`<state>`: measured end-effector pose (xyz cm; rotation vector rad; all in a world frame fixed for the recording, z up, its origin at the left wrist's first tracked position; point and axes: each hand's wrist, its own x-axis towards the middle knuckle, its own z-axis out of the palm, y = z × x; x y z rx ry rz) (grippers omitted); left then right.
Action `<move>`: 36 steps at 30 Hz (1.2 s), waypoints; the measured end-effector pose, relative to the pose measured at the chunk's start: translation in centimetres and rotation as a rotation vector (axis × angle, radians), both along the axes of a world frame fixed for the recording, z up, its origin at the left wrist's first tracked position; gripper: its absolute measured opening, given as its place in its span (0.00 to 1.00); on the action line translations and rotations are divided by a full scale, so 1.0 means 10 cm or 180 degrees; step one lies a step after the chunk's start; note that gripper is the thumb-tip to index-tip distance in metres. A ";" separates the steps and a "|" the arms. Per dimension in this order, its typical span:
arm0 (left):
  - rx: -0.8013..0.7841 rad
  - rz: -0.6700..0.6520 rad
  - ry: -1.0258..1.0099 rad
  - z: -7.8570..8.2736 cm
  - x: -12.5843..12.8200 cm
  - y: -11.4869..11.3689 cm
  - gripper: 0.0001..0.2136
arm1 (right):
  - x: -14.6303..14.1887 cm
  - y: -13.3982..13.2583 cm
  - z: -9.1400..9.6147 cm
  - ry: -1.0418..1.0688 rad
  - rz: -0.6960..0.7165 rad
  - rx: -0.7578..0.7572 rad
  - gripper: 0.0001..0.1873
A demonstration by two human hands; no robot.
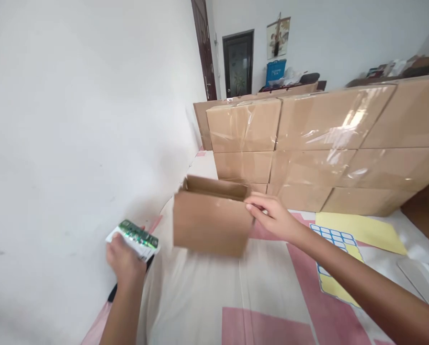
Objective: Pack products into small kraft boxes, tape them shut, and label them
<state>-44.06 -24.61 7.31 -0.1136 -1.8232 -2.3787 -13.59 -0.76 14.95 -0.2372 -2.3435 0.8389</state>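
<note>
My left hand (123, 258) is closed around a small green and white box (137, 237) with a shiny face, close to the white wall at the left. My right hand (270, 215) pinches the right upper edge of an open-topped brown cardboard box (210, 223). This box looks slightly tilted and blurred, over the white and pink bedsheet (200, 297). Its inside is mostly hidden by its front wall. The two boxes are apart from each other.
Behind stands a stack of taped cardboard cartons (315, 120). A sheet of blue-edged labels (333, 235) and a yellow sheet (361, 230) lie at the right, beside a white object (423, 278). The white wall (74, 120) bounds the left side.
</note>
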 end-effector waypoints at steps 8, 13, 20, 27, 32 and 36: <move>0.0549 -0.0605 -0.0277 0.50 1.18 -0.34 0.19 | 1.57 -0.59 -0.08 -0.0820 -0.0416 0.1011 0.13; 0.0621 -0.1275 0.1075 0.79 1.82 -0.20 0.31 | 1.91 -0.95 -0.08 -0.1123 -0.0677 0.1309 0.16; 0.0187 -0.1880 0.2427 0.99 2.49 -0.29 0.31 | 1.92 -1.30 0.16 -0.1691 -0.1497 0.1647 0.22; 0.0006 -0.2701 0.2357 0.94 2.71 -0.45 0.34 | 1.88 -1.58 0.46 -0.1458 -0.1057 0.0970 0.33; 0.0505 -0.3164 0.2312 0.77 3.00 -0.43 0.32 | 1.73 -1.90 0.54 -0.0908 -0.0012 -0.0162 0.37; 0.0166 -0.3110 0.2454 0.62 2.89 -0.36 0.35 | 1.69 -1.91 0.59 -0.0529 -0.0178 -0.0580 0.18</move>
